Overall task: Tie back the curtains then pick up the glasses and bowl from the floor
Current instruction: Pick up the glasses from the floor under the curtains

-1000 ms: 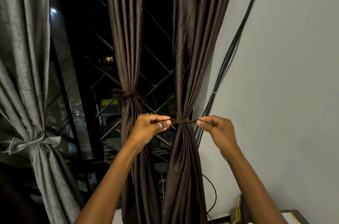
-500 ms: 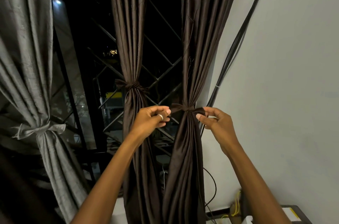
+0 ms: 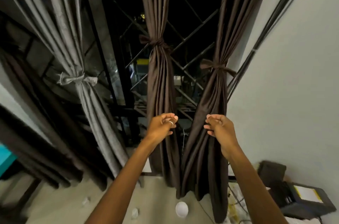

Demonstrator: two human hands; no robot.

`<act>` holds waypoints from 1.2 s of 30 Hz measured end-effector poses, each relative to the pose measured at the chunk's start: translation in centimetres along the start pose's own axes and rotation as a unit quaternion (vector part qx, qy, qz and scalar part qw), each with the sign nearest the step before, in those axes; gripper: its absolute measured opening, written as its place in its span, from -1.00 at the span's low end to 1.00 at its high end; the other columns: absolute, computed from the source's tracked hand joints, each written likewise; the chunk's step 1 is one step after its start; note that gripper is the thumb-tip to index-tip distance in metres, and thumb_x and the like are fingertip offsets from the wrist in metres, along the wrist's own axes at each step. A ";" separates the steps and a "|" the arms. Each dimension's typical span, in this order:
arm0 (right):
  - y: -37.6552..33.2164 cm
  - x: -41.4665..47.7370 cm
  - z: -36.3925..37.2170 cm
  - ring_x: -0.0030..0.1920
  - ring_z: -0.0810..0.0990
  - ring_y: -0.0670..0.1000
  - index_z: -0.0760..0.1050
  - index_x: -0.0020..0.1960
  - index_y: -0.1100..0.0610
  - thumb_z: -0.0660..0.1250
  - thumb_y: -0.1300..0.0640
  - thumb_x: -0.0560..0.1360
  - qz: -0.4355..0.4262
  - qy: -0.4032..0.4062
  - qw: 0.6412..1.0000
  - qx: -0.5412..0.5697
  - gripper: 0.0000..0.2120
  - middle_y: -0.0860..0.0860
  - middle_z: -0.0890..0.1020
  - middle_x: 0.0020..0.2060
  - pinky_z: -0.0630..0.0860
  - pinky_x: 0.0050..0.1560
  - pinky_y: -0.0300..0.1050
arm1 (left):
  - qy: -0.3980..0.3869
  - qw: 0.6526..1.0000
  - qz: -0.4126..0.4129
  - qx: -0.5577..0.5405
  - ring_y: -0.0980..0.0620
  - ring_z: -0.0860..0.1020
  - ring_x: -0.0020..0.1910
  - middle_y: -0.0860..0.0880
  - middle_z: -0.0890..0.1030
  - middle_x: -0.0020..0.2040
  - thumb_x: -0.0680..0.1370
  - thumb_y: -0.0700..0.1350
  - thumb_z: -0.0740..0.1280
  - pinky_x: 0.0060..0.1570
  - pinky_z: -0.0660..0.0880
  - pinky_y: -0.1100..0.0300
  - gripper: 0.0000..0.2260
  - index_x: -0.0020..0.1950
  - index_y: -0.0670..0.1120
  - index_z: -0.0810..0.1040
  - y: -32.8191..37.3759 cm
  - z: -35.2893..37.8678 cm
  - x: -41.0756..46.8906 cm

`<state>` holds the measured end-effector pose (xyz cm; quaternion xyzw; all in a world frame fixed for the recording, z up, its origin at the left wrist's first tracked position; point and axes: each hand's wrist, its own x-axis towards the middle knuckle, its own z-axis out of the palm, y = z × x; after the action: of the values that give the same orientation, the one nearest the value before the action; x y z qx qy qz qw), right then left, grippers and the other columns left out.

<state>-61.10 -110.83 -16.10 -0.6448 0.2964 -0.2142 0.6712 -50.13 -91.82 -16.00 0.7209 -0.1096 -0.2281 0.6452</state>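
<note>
Three curtains hang tied at the window: a grey curtain (image 3: 78, 80) on the left, a brown middle curtain (image 3: 158, 43), and a brown right curtain (image 3: 216, 68) with its tie knotted in a bow. My left hand (image 3: 161, 126) and my right hand (image 3: 219, 129) hang well below that bow, fingers loosely curled, holding nothing. The right hand is in front of the right curtain's lower folds. On the floor below lie a white bowl (image 3: 181, 209) and two clear glasses (image 3: 134, 212) (image 3: 85, 201), blurred.
Black cables (image 3: 256, 46) run down the white wall on the right. A dark box (image 3: 306, 203) with papers and yellow wires sits on the floor at the lower right. A metal window grille (image 3: 190, 27) stands behind the curtains. Dark furniture fills the lower left.
Both hands let go of the right curtain's tie ends and dropped below the knot. The view tilted down, bringing the floor, bowl and glasses into sight.
</note>
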 end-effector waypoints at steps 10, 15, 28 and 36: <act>13.7 -5.3 7.7 -0.28 0.62 -0.02 0.55 0.08 0.17 0.29 0.21 0.65 0.139 -0.057 0.988 -0.042 -0.92 0.06 0.64 -0.18 0.51 -0.29 -0.19 | 0.091 0.986 -0.125 0.063 0.05 0.61 -0.20 -0.12 0.66 0.00 0.65 -0.33 0.18 -0.33 0.53 0.35 -0.79 0.11 -0.18 0.60 -12.1 -4.7 -7.5; 17.0 -8.6 12.5 -0.32 0.62 -0.03 0.55 0.07 0.18 0.33 0.18 0.63 0.180 -0.088 0.977 -0.070 -0.92 0.09 0.65 -0.16 0.49 -0.38 -0.26 | 0.135 0.977 -0.157 0.043 0.02 0.64 -0.20 -0.09 0.68 -0.06 0.61 -0.34 0.19 -0.27 0.57 0.26 -0.76 0.11 -0.25 0.64 -15.2 -8.6 -9.9; 21.3 -19.6 29.2 -0.48 0.53 -0.05 0.53 -0.18 0.12 0.32 0.15 0.63 0.228 -0.206 0.926 -0.218 -0.80 0.04 0.59 -0.43 0.37 -0.51 -0.32 | 0.193 0.941 -0.259 -0.103 0.01 0.54 -0.34 -0.15 0.66 -0.15 0.64 -0.29 0.16 -0.44 0.43 0.29 -0.76 -0.06 -0.15 0.60 -23.8 -27.3 -19.1; 22.6 -26.0 40.1 -0.23 0.64 -0.01 0.57 0.03 0.19 0.30 0.15 0.64 0.265 -0.253 0.905 -0.219 -0.88 0.09 0.67 -0.16 0.54 -0.24 -0.16 | 0.201 0.924 -0.285 -0.154 0.04 0.64 -0.18 -0.04 0.68 -0.10 0.67 -0.15 0.23 -0.18 0.58 0.18 -0.86 0.04 -0.11 0.59 -26.6 -36.9 -23.5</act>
<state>-55.26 -62.04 -35.68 -0.7057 0.3161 0.2118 0.5977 -56.93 -44.93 -35.30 0.6443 0.2693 -0.2666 0.6643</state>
